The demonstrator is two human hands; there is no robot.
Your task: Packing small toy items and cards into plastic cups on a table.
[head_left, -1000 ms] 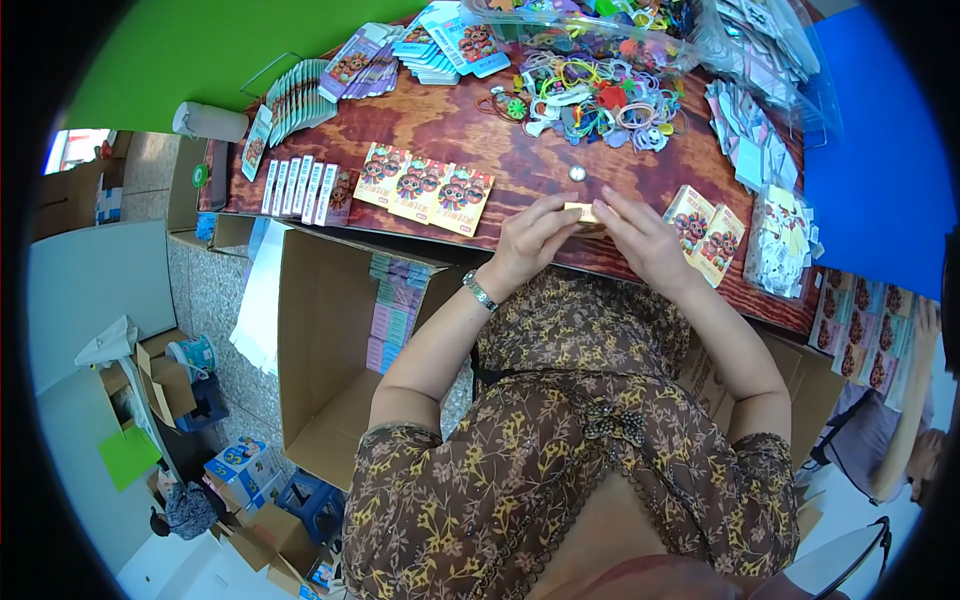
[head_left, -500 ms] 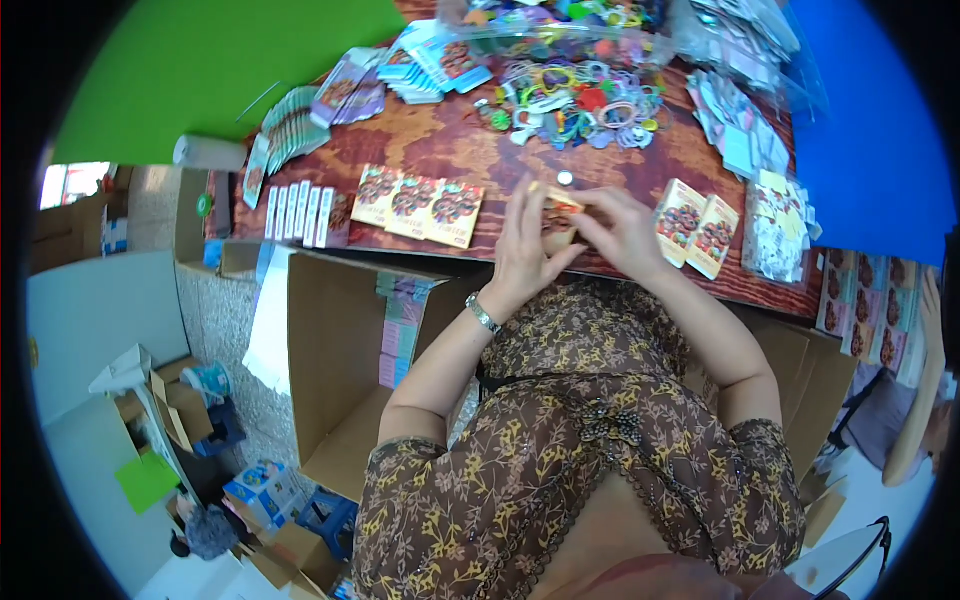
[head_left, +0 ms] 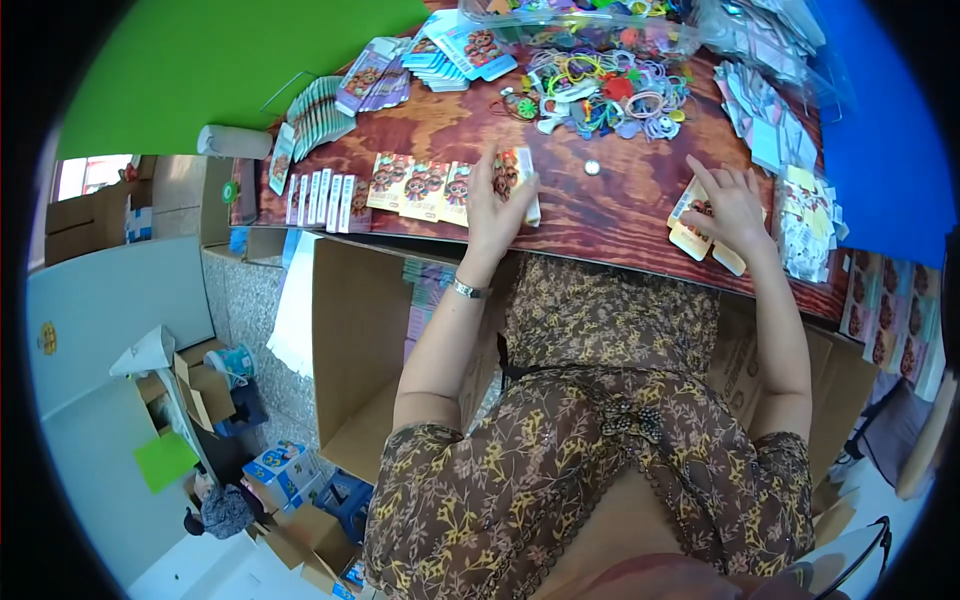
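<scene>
My left hand (head_left: 490,215) is at the right end of a row of flat yellow boxes (head_left: 425,190) with red-brown printed pictures. Its fingers and thumb span another yellow box (head_left: 526,165), which lies against the row and is partly covered by the hand. Over to the right, my right hand (head_left: 735,210) hovers with spread fingers above two more yellow boxes (head_left: 689,240). It partly hides them, and nothing shows in its grasp. A small round whitish piece (head_left: 592,168) lies on the table between the hands.
Narrow white boxes (head_left: 320,203) stand left of the row. Fanned card packs (head_left: 375,75) lie behind. Colourful bands and trinkets (head_left: 610,95) are heaped in front of a clear bin (head_left: 590,32). Plastic packets (head_left: 806,222) lie far right. An open carton (head_left: 350,350) sits below the table edge.
My hands have parted. The left carried the yellow box leftward to the row's end; the right let go of it and moved right, over the two yellow boxes. The view has shifted slightly.
</scene>
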